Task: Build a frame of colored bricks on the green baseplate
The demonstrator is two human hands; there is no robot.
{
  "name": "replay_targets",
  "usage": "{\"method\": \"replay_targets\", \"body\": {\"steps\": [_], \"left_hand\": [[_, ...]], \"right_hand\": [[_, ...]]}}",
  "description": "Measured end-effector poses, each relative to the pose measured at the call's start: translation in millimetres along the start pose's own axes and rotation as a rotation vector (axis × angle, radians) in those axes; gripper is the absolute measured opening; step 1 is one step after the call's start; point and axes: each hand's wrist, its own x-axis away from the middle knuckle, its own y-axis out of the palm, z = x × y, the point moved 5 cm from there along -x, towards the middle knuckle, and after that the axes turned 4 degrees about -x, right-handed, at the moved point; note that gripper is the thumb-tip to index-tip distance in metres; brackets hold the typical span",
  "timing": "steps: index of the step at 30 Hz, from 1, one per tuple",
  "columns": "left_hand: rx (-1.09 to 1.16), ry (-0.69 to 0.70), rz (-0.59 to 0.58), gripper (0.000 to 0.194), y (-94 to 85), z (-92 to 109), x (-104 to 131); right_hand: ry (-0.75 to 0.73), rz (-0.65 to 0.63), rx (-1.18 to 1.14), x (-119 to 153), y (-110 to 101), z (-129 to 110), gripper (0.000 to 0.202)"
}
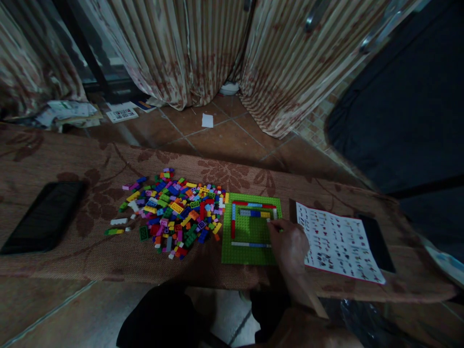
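Observation:
A green baseplate (250, 257) lies on the cloth-covered surface. Red, light blue and white bricks form an outline on it, with a shorter row of grey, blue and yellow bricks (255, 213) inside near the top. My right hand (290, 244) reaches over the plate's right side, its thumb and fingers pinched at the inner row's right end. A small pale piece shows at the fingertips, too small to name. Left of the plate spreads a heap of many-coloured loose bricks (177, 208). No left hand shows.
A printed sheet (337, 241) lies right of the plate, over a dark flat object (377, 244). At the far left rests a black tablet-like device (45, 217). Beyond the brown patterned cloth (108, 268) are floor tiles, papers (68, 113) and striped curtains (174, 53).

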Motion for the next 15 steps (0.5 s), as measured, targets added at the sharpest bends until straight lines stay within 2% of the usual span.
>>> {"method": "replay_targets", "body": {"steps": [5, 11, 15], "left_hand": [[-0.003, 0.001, -0.006, 0.039, -7.2, 8, -2], [-0.007, 0.0, -0.031, 0.044, -10.7, 20, -2], [-0.006, 0.009, -0.068, 0.033, -10.4, 29, -6]], "right_hand": [[0.014, -0.017, -0.007, -2, 1, 1, 0.021], [0.03, -0.004, 0.002, -2, 2, 1, 0.021], [0.013, 0.008, 0.003, -2, 2, 0, 0.022]]}}
